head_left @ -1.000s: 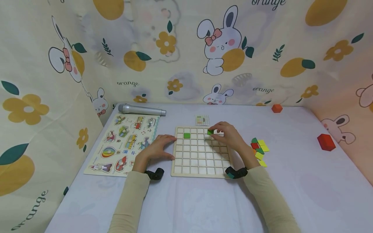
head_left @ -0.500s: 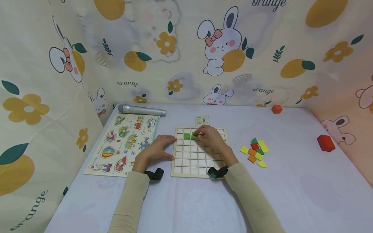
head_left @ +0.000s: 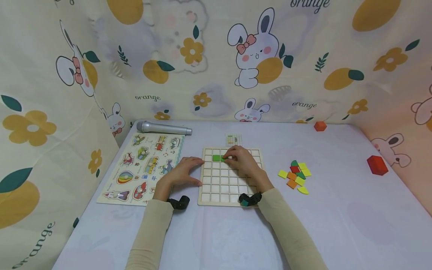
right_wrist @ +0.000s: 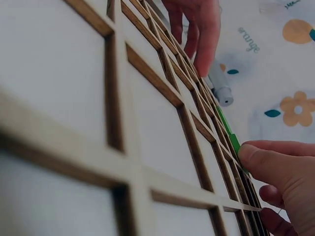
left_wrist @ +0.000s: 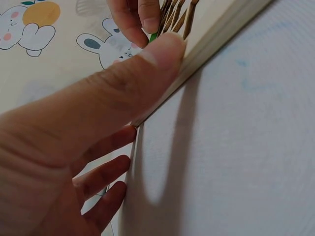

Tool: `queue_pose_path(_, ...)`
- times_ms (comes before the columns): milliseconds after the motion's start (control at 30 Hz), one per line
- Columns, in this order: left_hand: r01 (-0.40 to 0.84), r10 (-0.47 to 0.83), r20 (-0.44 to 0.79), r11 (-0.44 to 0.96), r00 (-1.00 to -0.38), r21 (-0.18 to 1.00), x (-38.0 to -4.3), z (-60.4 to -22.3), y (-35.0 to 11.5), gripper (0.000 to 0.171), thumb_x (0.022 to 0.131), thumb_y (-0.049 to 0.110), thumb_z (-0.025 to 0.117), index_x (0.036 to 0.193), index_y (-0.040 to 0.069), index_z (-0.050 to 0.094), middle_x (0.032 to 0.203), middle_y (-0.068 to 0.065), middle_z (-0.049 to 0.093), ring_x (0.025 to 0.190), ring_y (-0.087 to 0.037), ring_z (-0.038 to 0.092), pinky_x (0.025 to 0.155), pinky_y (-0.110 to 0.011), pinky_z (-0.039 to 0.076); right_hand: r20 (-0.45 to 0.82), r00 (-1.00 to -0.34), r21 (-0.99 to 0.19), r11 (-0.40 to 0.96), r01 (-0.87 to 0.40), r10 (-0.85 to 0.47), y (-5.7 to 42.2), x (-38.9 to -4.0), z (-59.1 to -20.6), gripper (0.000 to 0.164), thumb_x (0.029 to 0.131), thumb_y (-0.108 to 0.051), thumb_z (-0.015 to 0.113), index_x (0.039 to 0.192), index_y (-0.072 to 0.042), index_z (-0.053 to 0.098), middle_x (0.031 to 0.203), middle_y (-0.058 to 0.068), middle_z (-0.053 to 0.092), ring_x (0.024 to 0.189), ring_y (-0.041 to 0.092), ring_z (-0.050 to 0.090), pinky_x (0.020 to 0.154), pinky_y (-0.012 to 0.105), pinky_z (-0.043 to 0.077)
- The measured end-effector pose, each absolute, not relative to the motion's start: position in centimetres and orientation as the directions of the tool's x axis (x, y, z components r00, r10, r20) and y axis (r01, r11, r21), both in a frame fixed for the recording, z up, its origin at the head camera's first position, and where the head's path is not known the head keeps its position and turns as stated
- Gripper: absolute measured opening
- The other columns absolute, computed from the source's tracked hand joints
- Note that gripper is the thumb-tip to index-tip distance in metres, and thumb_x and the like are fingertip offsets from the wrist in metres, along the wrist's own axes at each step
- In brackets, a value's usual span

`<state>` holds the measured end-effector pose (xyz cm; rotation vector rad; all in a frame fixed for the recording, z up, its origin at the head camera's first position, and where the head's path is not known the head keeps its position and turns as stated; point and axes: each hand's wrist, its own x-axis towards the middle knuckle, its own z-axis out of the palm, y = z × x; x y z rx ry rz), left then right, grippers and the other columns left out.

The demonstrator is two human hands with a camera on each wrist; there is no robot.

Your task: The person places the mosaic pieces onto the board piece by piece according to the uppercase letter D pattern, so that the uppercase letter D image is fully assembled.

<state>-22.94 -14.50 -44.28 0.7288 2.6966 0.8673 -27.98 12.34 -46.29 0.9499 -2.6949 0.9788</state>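
A wooden grid board point(head_left: 224, 188) lies flat on the table before me. In its second row from the back sits a green square tile point(head_left: 216, 158). Right beside that, a second green tile point(right_wrist: 235, 143) is pinched between thumb and index finger of my right hand point(head_left: 243, 161), low at the grid's bars; the fingers cover most of it in the head view. My left hand point(head_left: 182, 173) rests at the board's left edge, thumb point(left_wrist: 165, 51) on the rim and other fingers spread along the side.
Loose yellow, orange, red and green pieces point(head_left: 297, 175) lie right of the board. Behind it is a small pattern card point(head_left: 234, 139). A picture puzzle board point(head_left: 141, 168) and a silver microphone point(head_left: 165, 128) lie left. Two red blocks point(head_left: 377, 165) stand far right.
My right hand has moved left across the board with the green tile, stopping beside the tile in the grid. Loose pieces it covered now show. My left hand has stayed put.
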Motion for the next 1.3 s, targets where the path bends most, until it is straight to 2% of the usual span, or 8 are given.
queue_pose_path(233,0.389,0.517,-0.052,0.703,-0.854,0.595,-23.0,-44.3,-14.5,0.079,0.070,0.033,0.081,0.137,0.010,0.046,0.144,-0.011,0.039,0.134,-0.031,0.028,0.112,-0.047,0.024,0.310,-0.796,-0.547,0.587,-0.597,-0.520,12.4,-27.9,-46.2,0.013,0.087,-0.014,0.065,0.098,-0.011,0.073,0.101,0.004,0.062,0.082,0.016,0.055,0.068,0.029,0.049)
queue_pose_path(600,0.383,0.510,-0.059,0.713,-0.858,0.588,-22.9,-44.3,-14.6,0.079,0.070,0.033,0.081,0.137,0.010,0.046,0.144,-0.012,0.038,0.134,-0.031,0.028,0.112,-0.047,0.024,0.309,-0.792,-0.534,0.593,-0.603,-0.526,12.3,-28.0,-46.5,0.016,0.089,-0.014,0.064,0.103,-0.013,0.071,0.101,0.004,0.058,0.074,0.013,0.050,0.061,0.027,0.046)
queue_pose_path(800,0.380,0.506,-0.065,0.719,-0.860,0.581,-23.0,-44.3,-14.6,0.080,0.070,0.034,0.081,0.137,0.011,0.046,0.145,-0.011,0.038,0.134,-0.030,0.027,0.112,-0.046,0.023,0.336,-0.783,-0.540,0.574,-0.616,-0.524,13.1,-27.8,-45.7,0.026,0.088,-0.013,0.065,0.113,-0.006,0.066,0.104,0.009,0.057,0.079,0.016,0.052,0.067,0.030,0.049)
queue_pose_path(1000,0.375,0.503,-0.063,0.717,-0.862,0.587,-23.0,-44.4,-14.6,0.079,0.070,0.033,0.081,0.137,0.011,0.046,0.145,-0.010,0.038,0.135,-0.029,0.027,0.112,-0.046,0.023,0.345,-0.792,-0.542,0.582,-0.606,-0.504,15.8,-27.1,-44.1,0.028,0.088,-0.013,0.064,0.116,-0.005,0.063,0.106,0.015,0.058,0.084,0.021,0.056,0.071,0.035,0.052)
queue_pose_path(1300,0.365,0.503,-0.070,0.710,-0.862,0.602,-22.8,-44.3,-14.5,0.080,0.070,0.033,0.081,0.138,0.011,0.045,0.145,-0.011,0.037,0.135,-0.030,0.026,0.112,-0.047,0.023,0.339,-0.840,-0.506,0.671,-0.542,-0.423,22.3,-25.5,-42.8,0.029,0.087,-0.013,0.066,0.114,-0.006,0.064,0.106,0.013,0.061,0.087,0.024,0.054,0.076,0.041,0.050)
